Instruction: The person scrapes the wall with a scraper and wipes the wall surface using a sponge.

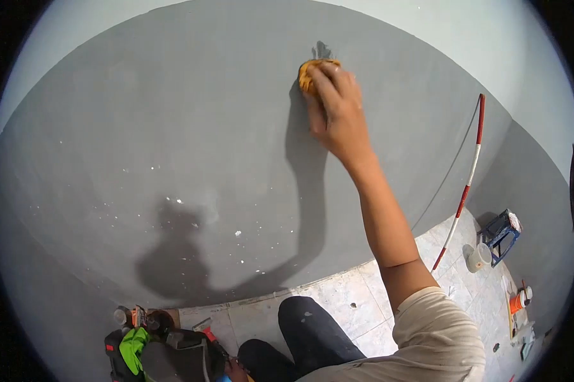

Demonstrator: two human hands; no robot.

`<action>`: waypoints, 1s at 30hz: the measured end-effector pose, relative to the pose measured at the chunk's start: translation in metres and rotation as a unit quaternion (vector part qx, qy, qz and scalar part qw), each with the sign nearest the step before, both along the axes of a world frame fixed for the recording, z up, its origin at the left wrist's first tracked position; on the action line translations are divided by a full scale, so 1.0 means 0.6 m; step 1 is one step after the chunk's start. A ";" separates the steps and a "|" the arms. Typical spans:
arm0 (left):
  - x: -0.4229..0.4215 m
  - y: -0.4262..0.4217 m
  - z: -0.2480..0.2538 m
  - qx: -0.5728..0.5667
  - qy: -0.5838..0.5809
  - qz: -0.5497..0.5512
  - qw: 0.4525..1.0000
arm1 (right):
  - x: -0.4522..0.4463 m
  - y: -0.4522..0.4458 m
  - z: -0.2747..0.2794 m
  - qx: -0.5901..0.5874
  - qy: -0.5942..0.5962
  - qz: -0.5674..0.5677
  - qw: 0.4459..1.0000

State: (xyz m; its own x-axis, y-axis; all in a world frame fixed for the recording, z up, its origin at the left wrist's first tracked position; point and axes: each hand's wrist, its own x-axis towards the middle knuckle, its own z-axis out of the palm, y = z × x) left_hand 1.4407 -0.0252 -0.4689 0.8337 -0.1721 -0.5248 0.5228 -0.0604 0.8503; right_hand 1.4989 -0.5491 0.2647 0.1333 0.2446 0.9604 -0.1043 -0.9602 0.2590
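High on the grey wall [236, 127], my right hand [338, 102] presses a yellow-orange sponge or cloth [308, 75] against the surface, its fingers wrapped round it. Just above the hand is a dark, wet-looking smear [323, 48]. Small white specks dot the lower wall. At the bottom edge, my left hand [236, 369] is only partly visible beside a tool with a red end [208, 333]; its fingers are too hidden to read.
A black bag [172, 363] with a green cloth [133, 347] sits at the lower left. A red-and-white pole [466, 191] leans on the wall at right. Beyond it are a blue stool [502, 239], a white bucket [479, 257] and an orange container [516, 302] on the tiled floor [357, 299].
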 end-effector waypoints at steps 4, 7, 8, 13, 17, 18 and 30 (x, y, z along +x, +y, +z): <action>-0.012 -0.012 0.045 0.049 -0.007 0.041 0.998 | -0.004 0.009 -0.053 -0.007 0.071 -0.003 0.997; -0.014 0.000 0.030 0.028 0.005 0.027 0.999 | -0.012 0.003 -0.037 -0.011 0.040 0.000 0.999; -0.012 0.009 0.015 0.025 -0.004 0.027 0.999 | -0.010 0.004 -0.039 -0.020 0.046 0.001 0.999; 0.001 -0.004 0.051 0.021 -0.016 0.035 0.999 | -0.018 0.006 -0.052 -0.017 0.090 -0.016 0.996; 0.005 -0.009 0.072 0.015 -0.019 0.039 0.999 | -0.008 0.008 -0.052 -0.022 0.049 -0.006 0.999; 0.006 -0.010 0.073 0.013 -0.020 0.042 0.999 | -0.008 0.010 -0.055 -0.020 0.061 -0.012 0.998; 0.007 -0.035 0.123 0.012 -0.016 0.106 0.994 | -0.020 -0.004 -0.062 -0.020 0.048 0.008 0.999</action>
